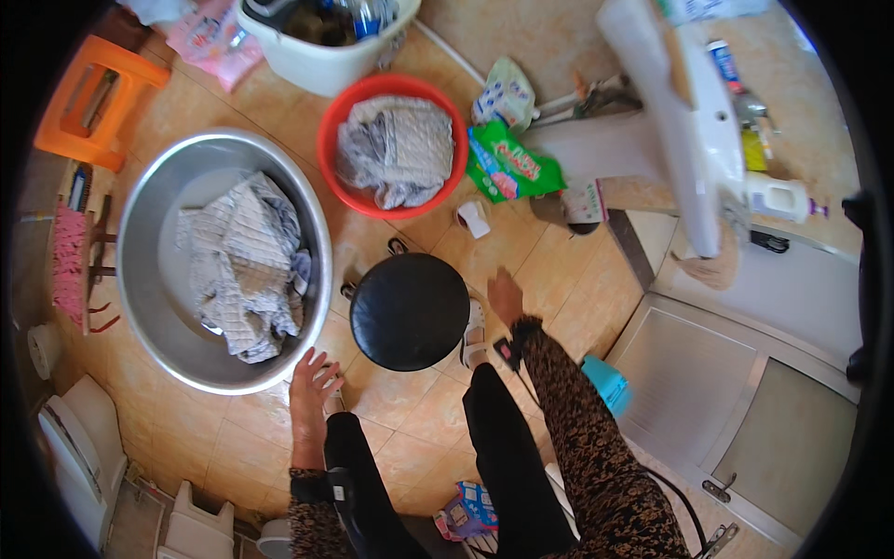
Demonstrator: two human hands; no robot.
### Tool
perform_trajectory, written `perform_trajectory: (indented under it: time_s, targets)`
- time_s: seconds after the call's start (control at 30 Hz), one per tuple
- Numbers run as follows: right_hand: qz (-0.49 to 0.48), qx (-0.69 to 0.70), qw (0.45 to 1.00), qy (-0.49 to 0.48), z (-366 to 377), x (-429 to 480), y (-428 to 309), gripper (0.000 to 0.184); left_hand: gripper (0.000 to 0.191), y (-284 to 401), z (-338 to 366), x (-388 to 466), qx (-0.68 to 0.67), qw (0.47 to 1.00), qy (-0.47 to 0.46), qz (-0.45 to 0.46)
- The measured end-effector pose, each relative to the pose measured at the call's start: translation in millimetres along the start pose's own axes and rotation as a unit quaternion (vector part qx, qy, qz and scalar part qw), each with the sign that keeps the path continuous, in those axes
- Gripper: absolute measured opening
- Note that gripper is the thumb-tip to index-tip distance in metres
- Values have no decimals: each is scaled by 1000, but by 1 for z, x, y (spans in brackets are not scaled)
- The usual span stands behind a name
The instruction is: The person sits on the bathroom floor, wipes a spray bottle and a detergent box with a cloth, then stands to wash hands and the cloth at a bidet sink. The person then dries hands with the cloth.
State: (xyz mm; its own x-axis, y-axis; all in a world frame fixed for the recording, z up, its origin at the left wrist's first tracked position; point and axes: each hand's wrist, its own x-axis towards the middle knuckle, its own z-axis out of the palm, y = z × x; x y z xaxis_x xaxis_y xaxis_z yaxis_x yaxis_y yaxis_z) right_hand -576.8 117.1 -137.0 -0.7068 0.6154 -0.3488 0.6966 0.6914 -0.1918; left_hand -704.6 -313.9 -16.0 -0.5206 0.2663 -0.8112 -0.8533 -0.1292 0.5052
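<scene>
My left hand (312, 391) hangs with spread fingers just below the rim of a large metal basin (133, 307), holding nothing. Inside the basin lies wet-looking, quilted grey-white fabric (234, 265). Above the floor to the right of a round black stool (410, 311) is my right hand (504, 297); its fingers are partly hidden, and I cannot tell whether they are closed. Beyond the stool, a red plastic basin (323, 147) holds more quilted fabric (412, 147).
An orange plastic stool (52, 129) stands at the upper left, near a white tub (307, 66) of bottles. Right of the red basin lies a green detergent bag (513, 164). A sink (723, 161) and a door (698, 363) are on the right; a toilet (84, 461) is lower left.
</scene>
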Motion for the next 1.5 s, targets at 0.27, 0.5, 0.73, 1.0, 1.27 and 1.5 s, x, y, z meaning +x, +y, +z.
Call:
perform_trajectory:
  time_s: [0.27, 0.5, 0.73, 1.0, 1.27, 1.5]
  targets:
    - [-111, -152, 980, 69, 96, 164, 19, 44, 45, -159, 100, 55, -10, 993, 66, -95]
    - [-86, -152, 981, 87, 95, 183, 27, 42, 37, -147, 148, 63, 14, 997, 71, -6]
    - [-235, 203, 941, -136, -53, 24, -106, 58, 70, -56, 209, 108, -217, 974, -56, 28]
    - [-287, 510, 799, -139, -160, -8, -236, 69, 65, 75, 258, 32, -157, 959, -148, 183]
    - [-389, 420, 820, -19, -242, -34, -302, 65, 60, 126, 274, -32, -227, 950, -116, 181]
    - [-324, 441, 836, 34, -310, -47, -331, 54, 63, 177, 261, -67, -198, 937, -196, 208]
